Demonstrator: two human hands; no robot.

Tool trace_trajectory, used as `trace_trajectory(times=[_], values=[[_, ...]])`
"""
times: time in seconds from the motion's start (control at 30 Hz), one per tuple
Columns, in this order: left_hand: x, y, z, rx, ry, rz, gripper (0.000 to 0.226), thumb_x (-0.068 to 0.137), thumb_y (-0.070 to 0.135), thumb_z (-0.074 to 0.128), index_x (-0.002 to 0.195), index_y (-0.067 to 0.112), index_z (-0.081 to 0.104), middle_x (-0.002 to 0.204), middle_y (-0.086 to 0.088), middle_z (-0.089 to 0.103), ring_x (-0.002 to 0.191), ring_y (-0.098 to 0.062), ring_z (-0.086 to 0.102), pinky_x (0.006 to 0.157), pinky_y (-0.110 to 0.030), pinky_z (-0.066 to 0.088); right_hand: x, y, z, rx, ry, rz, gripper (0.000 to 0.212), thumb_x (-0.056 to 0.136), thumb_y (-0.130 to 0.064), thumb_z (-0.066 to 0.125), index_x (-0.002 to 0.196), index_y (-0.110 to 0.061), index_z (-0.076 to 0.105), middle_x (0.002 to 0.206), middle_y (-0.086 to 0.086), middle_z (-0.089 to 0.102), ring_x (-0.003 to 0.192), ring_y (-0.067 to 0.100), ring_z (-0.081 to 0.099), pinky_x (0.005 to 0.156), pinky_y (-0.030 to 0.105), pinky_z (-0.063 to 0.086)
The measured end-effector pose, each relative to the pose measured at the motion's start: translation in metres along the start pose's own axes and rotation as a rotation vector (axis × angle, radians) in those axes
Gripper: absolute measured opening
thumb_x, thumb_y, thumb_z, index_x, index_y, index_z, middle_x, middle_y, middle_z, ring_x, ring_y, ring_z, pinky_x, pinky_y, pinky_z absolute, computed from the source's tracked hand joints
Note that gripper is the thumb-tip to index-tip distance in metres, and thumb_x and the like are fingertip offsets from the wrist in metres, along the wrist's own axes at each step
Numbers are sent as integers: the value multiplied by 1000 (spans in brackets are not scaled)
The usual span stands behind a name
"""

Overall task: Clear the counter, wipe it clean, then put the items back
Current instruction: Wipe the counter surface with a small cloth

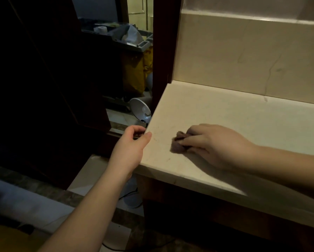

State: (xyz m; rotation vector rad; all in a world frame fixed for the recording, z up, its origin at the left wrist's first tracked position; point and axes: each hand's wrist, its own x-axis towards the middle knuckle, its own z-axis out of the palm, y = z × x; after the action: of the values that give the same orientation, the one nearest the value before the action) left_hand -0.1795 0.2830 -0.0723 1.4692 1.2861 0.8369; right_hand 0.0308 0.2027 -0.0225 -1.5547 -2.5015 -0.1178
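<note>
Head view, wiping step: cloth (180,143) pressed on tabletop (234,117) under right hand (212,144), fingers clenched; left hand (132,142) loosely curled, empty, at tabletop's corner. Next: remaining surface, likely.

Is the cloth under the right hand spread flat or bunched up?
Bunched up. The cloth shows as a crumpled wad poking out from under the right hand, which presses it on the counter.

Pale marble counter (234,124), bare; crumpled brownish cloth (179,143) near its left front corner
</note>
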Motion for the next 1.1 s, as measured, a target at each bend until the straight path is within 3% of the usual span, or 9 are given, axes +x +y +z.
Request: trace_trajectory(times=[0.1, 0.2, 0.3, 0.43, 0.57, 0.67, 0.77, 0.93, 1.1], values=[[1, 2, 0, 41, -5, 9, 20, 93, 35, 60, 111, 28, 58, 98, 13, 59, 89, -5, 56, 69, -28, 43, 44, 51, 6, -121, 35, 164, 30, 96, -35, 45, 121, -42, 61, 112, 2, 58, 103, 27, 57, 81, 36, 47], [3, 7, -3, 133, -20, 16, 20, 93, 37, 59, 111, 30, 55, 100, 14, 59, 88, -3, 55, 74, -30, 46, 83, 91, 12, -121, -5, 360, 31, 98, -33, 45, 124, -35, 61, 116, 4, 56, 111, 29, 54, 88, 37, 45], [9, 13, -5, 198, -65, 14, 25, 93, 34, 59, 117, 31, 53, 107, 13, 58, 91, -1, 55, 85, -32, 49, 67, 63, 10, -182, -54, 282, 32, 98, -34, 44, 126, -34, 60, 116, 4, 55, 108, 28, 54, 83, 33, 45], [12, 23, -1, 310, -84, 59, 35, 93, 25, 55, 127, 32, 50, 118, 11, 53, 87, 0, 54, 67, -23, 44, 14, 26, -4, -171, -29, 120, 37, 97, -41, 36, 123, -32, 60, 111, 0, 57, 99, 25, 56, 71, 32, 44], [11, 25, 9, 433, -54, 120, 40, 95, 35, 51, 135, 35, 46, 134, 11, 42, 84, -2, 51, 70, -25, 39, 60, 92, 2, -234, -48, 303, 32, 98, -37, 43, 126, -40, 58, 116, 1, 56, 109, 28, 55, 79, 34, 45], [9, 22, 12, 486, -13, 166, 41, 96, 40, 50, 137, 34, 45, 136, 12, 41, 76, 6, 44, 62, -17, 35, 101, 126, 9, -166, -120, 456, 33, 99, -34, 44, 129, -32, 58, 120, 7, 54, 112, 32, 53, 84, 35, 44], [9, 19, 13, 513, 9, 191, 41, 96, 42, 50, 136, 33, 47, 137, 11, 42, 74, 7, 43, 60, -16, 36, 93, 112, 11, -109, -119, 435, 32, 99, -32, 46, 128, -34, 58, 120, 5, 55, 112, 29, 52, 88, 34, 44], [9, 18, 14, 531, 10, 187, 39, 97, 42, 49, 135, 33, 47, 136, 14, 42, 75, 3, 44, 67, -23, 41, 41, 93, 2, -71, -80, 359, 30, 98, -35, 46, 124, -36, 60, 114, -1, 56, 106, 23, 54, 73, 28, 36], [8, 20, 14, 542, 10, 190, 39, 97, 43, 49, 134, 33, 48, 135, 14, 43, 74, 5, 42, 66, -21, 38, 108, 143, 9, -49, -114, 512, 29, 97, -38, 45, 121, -37, 63, 114, 6, 58, 108, 32, 55, 88, 38, 46]])
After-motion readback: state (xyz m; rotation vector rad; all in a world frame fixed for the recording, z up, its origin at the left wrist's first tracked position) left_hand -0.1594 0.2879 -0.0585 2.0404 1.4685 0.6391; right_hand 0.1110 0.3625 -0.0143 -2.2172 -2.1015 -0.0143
